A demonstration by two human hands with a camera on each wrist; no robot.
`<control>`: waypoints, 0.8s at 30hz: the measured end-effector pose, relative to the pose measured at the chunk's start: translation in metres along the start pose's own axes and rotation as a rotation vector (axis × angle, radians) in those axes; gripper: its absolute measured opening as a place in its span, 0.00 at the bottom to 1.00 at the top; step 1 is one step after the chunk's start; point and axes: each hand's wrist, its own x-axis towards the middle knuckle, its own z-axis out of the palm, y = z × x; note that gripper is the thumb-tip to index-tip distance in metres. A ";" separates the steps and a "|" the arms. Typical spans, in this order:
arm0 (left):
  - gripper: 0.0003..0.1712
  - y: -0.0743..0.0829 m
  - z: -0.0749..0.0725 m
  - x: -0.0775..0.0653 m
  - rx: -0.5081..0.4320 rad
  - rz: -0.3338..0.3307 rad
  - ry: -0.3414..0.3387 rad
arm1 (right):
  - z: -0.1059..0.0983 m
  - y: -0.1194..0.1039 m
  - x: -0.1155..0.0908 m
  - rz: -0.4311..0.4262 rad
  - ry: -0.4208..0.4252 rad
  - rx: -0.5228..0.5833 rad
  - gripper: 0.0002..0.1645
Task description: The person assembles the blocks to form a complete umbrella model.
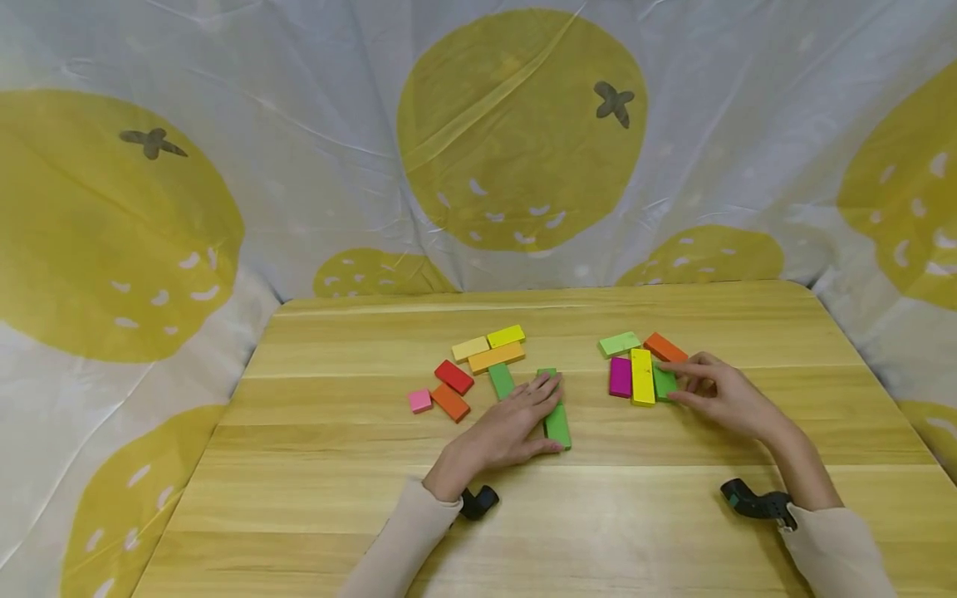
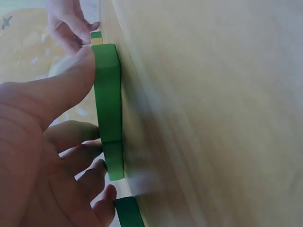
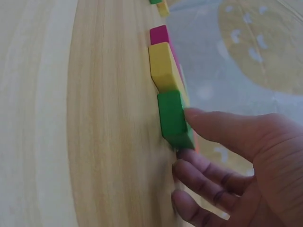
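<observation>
On the table, my left hand (image 1: 516,419) rests over two green blocks (image 1: 557,428) that lie nearly end to end. Its thumb touches the near end, and the other fingers lie along their side in the left wrist view, partly covering the far block. Left of those fingers is another green block (image 1: 501,381). My right hand (image 1: 721,394) pinches a green block (image 3: 173,116) between thumb and index finger; the index fingertip is hidden in the right wrist view. This block stands against a yellow block (image 1: 641,378), with a magenta block (image 1: 620,377) on the other side.
Behind the right group lie a light green block (image 1: 619,345) and an orange block (image 1: 665,347). At left are a red block (image 1: 454,376), an orange-red block (image 1: 451,403), a pink block (image 1: 420,401) and several yellow-to-orange blocks (image 1: 497,358). A patterned cloth (image 1: 336,166) hangs behind the table (image 1: 635,515).
</observation>
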 end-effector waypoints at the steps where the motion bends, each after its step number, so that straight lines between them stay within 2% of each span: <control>1: 0.47 0.000 0.000 0.000 0.000 0.000 0.002 | 0.000 -0.001 0.000 0.004 0.006 -0.007 0.25; 6: 0.45 -0.001 -0.002 0.003 -0.010 0.006 0.025 | 0.005 -0.011 0.004 0.037 0.032 -0.060 0.29; 14: 0.43 -0.001 -0.003 0.007 0.053 -0.030 0.074 | 0.006 -0.024 0.009 0.115 0.022 -0.130 0.32; 24: 0.43 0.000 -0.003 0.006 0.013 -0.044 0.072 | 0.000 -0.018 0.005 0.076 -0.062 -0.054 0.40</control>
